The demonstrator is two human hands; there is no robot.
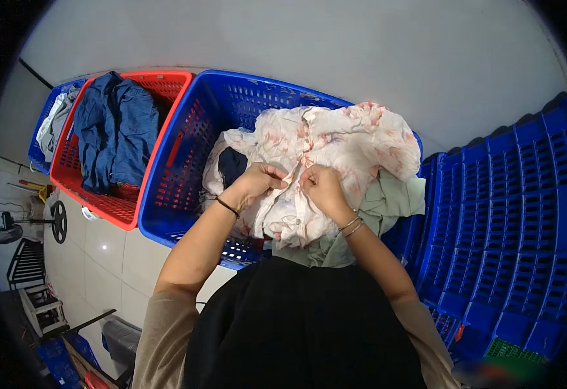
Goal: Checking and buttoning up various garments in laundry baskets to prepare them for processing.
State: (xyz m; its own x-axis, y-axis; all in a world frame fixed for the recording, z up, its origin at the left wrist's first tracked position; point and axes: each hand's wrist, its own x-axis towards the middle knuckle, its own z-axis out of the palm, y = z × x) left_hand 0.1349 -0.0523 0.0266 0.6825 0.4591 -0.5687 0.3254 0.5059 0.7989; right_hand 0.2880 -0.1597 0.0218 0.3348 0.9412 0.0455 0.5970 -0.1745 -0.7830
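Note:
A pale floral garment (342,141) with a buttoned front lies over clothes in a large blue plastic basket (166,194). My left hand (263,182) pinches one edge of its front opening between thumb and fingers. Close on the right, my right hand (323,187) has its fingers curled on the facing edge of the same opening. A small button (298,222) shows on the cloth below my hands. Pale green cloth (393,199) hangs out under the garment at the right, and a dark navy piece (232,165) lies beside my left hand.
To the left stand a red basket (169,114) with a dark blue garment (118,131) and a smaller blue basket (42,146) with grey and white clothes. Nested blue baskets (502,228) are stacked at the right. Behind runs a grey wall (312,44); a fan (8,228) is far left.

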